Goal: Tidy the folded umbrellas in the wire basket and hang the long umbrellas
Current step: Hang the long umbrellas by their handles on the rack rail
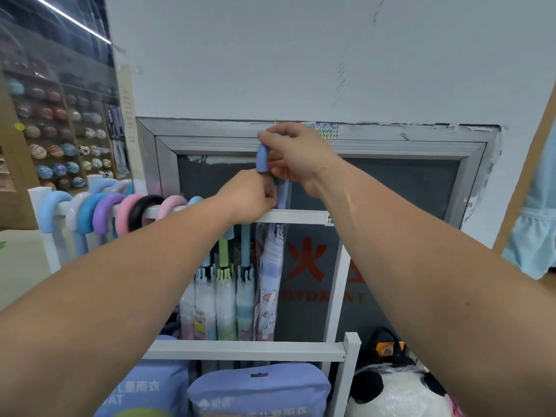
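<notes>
The right hand (296,155) curls over the lilac crook handle (262,159), hiding its bend. The left hand (249,197) pinches the handle's straight part just above the white rail (301,216), with its fingertips hard to make out. The wrapped long umbrella (269,284) hangs below the rail, its tip hidden behind the lower bar (240,350).

There are two hands, the left hand (249,197) and the right hand (296,155), and both hold one long umbrella (269,281). Eight curved handles (105,210) sit in a row on one white rail (301,216). Two purple raincoat packs (258,389) and one panda toy (400,392) are below.
</notes>
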`<action>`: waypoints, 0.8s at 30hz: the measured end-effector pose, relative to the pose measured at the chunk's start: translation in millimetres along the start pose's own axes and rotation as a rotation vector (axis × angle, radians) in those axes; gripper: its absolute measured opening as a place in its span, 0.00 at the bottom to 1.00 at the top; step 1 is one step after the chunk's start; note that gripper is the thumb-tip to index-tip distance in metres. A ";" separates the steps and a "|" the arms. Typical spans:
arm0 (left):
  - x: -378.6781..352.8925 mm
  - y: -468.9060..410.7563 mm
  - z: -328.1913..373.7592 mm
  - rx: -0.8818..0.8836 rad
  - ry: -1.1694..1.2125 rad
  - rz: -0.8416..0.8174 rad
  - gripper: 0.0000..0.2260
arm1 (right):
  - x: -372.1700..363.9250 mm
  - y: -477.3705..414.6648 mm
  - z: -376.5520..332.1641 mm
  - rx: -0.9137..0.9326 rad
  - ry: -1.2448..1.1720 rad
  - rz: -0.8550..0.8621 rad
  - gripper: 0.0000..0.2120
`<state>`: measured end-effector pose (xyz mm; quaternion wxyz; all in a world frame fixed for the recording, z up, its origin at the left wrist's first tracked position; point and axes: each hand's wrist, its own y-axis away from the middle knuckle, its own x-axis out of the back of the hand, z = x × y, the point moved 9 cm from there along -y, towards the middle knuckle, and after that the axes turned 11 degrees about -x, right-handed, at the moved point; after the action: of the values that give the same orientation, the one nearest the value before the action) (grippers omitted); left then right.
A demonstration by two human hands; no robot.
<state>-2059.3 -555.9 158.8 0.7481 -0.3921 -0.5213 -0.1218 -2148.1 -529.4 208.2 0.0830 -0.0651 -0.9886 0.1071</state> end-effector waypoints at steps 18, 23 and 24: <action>36.9 31.2 1.7 -0.004 0.639 0.274 0.09 | 4.3 13.0 37.5 -0.140 -0.038 -0.067 0.11; 28.4 41.7 -0.9 -0.021 0.680 0.227 0.12 | -3.9 20.6 45.5 -0.122 0.120 -0.074 0.08; 27.4 44.1 -0.8 -0.020 0.663 0.205 0.12 | -4.4 21.6 45.7 -0.108 0.183 -0.065 0.08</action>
<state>-2021.0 -521.1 162.4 0.8812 -0.3888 -0.2068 -0.1719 -2149.6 -518.3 158.7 0.1726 -0.0471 -0.9829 0.0443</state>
